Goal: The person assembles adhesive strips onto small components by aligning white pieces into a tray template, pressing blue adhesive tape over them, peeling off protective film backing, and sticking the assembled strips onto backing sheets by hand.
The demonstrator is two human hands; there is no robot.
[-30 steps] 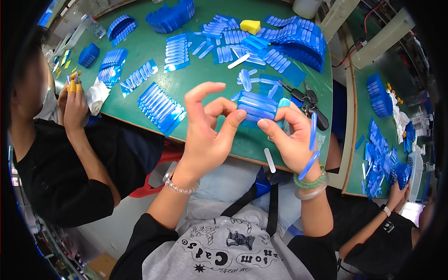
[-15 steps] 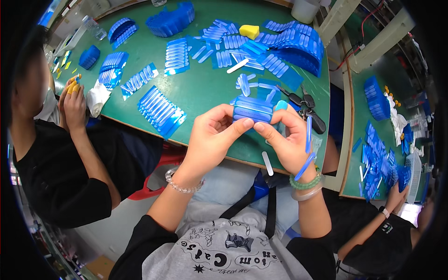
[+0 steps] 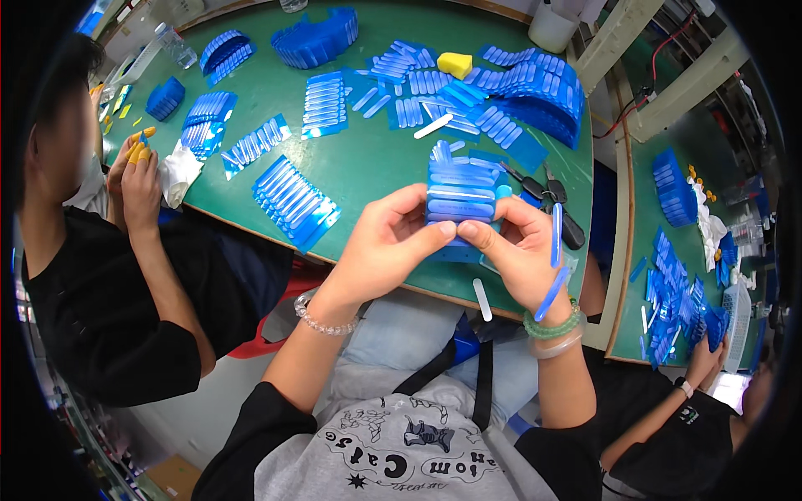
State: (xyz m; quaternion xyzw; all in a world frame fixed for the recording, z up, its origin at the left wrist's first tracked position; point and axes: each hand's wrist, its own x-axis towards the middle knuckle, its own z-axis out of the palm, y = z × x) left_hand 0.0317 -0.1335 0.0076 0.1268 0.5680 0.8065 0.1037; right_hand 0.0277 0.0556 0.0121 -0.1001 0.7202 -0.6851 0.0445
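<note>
Between my hands, above the near table edge, is a blue film sheet with a row of oblong strips across it. My left hand pinches its left side, thumb on the lower edge. Closed on the right side is my right hand, its thumb tip close to the left one. Two loose blue strips cling to the back of my right hand and wrist. A turquoise piece shows by my right fingers. The fingers behind the sheet are partly hidden.
Strip sheets and loose strips lie on the green table. Scissors lie right of my hands, a yellow block farther back. One white strip is at the near edge. Co-workers sit left and right.
The sheet in my hands now stands taller, showing more of its strips above my thumbs. Both hands still grip it. The whole view has shifted slightly.
</note>
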